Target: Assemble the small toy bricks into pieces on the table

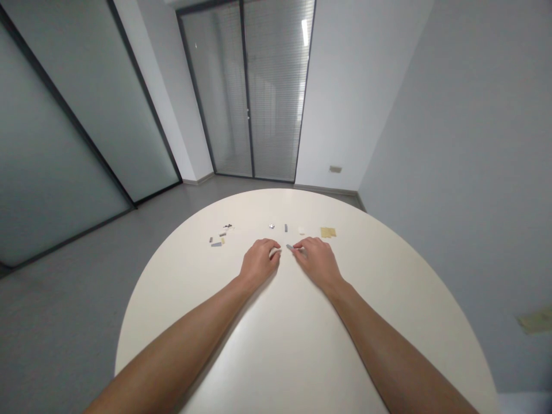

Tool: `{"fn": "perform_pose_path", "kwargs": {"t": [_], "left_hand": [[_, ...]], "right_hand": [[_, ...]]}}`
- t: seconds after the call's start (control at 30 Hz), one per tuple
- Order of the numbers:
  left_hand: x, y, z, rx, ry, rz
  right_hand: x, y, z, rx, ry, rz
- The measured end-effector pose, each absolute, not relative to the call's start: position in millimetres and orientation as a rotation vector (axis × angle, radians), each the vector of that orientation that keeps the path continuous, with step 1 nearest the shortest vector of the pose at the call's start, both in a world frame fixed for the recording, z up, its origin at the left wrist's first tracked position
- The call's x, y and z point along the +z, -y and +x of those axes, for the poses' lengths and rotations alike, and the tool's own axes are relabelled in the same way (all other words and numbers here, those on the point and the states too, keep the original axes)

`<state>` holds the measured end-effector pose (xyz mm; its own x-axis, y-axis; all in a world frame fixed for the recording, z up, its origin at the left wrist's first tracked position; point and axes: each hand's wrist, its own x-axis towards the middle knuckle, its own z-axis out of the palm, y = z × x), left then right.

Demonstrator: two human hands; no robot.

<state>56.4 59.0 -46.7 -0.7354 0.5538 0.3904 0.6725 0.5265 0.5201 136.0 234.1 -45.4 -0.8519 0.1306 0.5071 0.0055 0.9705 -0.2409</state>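
Observation:
My right hand (318, 260) pinches a small flat grey piece (290, 246) between thumb and fingertips, just above or on the white table (276, 333). Facing it, my left hand (260, 260) is closed, its thumb and forefinger drawn together. Something small and whitish may sit at those fingertips, but it is too small to name. Beyond the hands lie a little silvery cluster (271, 226), a short blue-grey piece (286, 228) and a small white piece (301, 231).
Left of my hands are a flat grey piece (216, 245), a small tan piece (223, 241), small dark pieces (222, 234) and a scatter of tiny dark bits (227, 226). Yellow paper squares (328, 232) lie to the right. The round table's far edge borders the floor (172, 213).

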Motion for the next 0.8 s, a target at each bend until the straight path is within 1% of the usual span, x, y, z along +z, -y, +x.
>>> {"fn": "perform_pose_path", "kwargs": {"t": [0.17, 0.37, 0.67, 0.8], "left_hand": [[-45, -59, 58, -0.942, 2.619, -1.075], [-44, -59, 59, -0.922, 2.631, -1.065], [-44, -58, 58, -0.929, 2.623, -1.059], [-44, -58, 58, -0.931, 2.623, -1.067]], "right_hand": [[-43, -233, 137, 0.295, 2.664, -0.202], [-38, -231, 139, 0.338, 2.707, -0.124], [-37, -222, 136, 0.163, 2.773, -0.146], [-35, -219, 128, 0.184, 2.827, -0.234]]}}
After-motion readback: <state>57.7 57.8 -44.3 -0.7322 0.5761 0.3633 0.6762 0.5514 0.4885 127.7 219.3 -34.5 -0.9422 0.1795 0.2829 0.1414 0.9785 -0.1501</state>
